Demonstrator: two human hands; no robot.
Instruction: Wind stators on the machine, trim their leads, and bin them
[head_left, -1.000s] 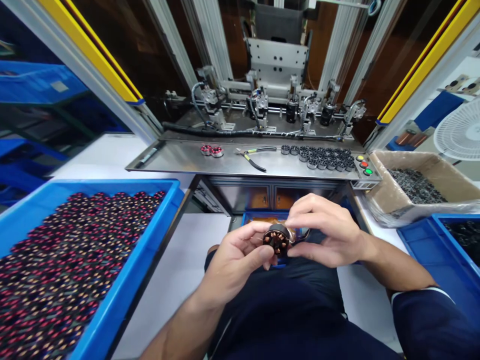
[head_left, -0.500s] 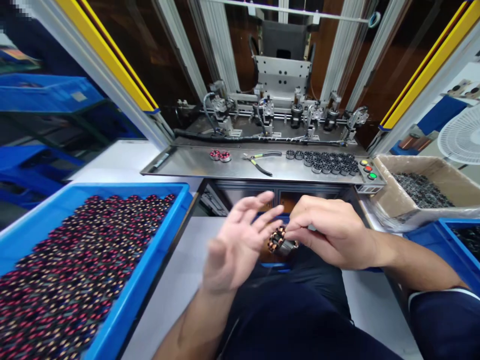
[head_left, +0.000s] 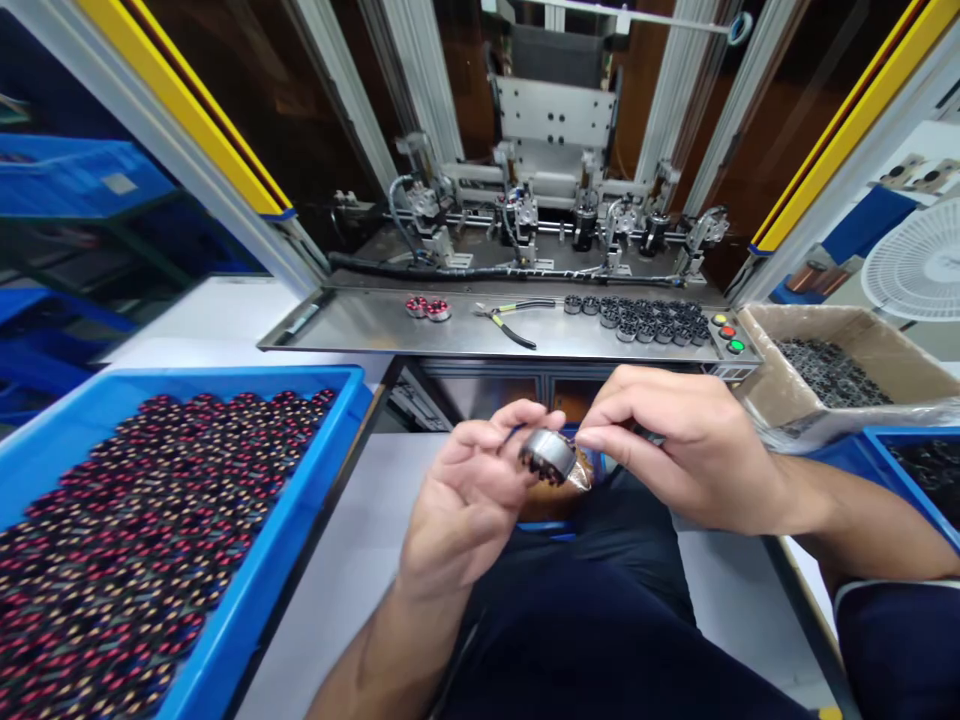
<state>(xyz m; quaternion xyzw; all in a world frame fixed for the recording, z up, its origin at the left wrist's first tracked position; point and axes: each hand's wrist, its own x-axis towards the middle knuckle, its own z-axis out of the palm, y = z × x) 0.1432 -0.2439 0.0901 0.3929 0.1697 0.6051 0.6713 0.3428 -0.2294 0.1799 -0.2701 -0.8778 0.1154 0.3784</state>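
Observation:
A wound motor stator (head_left: 549, 457), with a grey metal ring outside and dark, coppery windings inside, is held up in front of my lap. My left hand (head_left: 469, 490) has its fingers curled about the stator's left side. At the stator's right edge, my right hand (head_left: 671, 450) pinches thumb and forefinger together on what looks like a thin wire; the fingertips partly hide it. On the metal ledge (head_left: 337, 325) beyond lie two red-wound stators (head_left: 428, 309), yellow-and-black cutting pliers (head_left: 511, 322) with spread handles, and several dark unwound stators (head_left: 649, 320) in rows.
A blue bin (head_left: 274, 520) full of wound stators stands at left. To the right are a carton (head_left: 784, 395) of dark cores, another blue bin (head_left: 874, 470) and a white fan (head_left: 911, 265). A winding machine (head_left: 559, 120) rises behind the ledge, with coloured buttons (head_left: 727, 333) at its right end.
My left hand has gone from spread fingers to curling around the stator. The stator has turned, so its grey outer ring now faces me. My right hand keeps its pinch. The view has shifted slightly.

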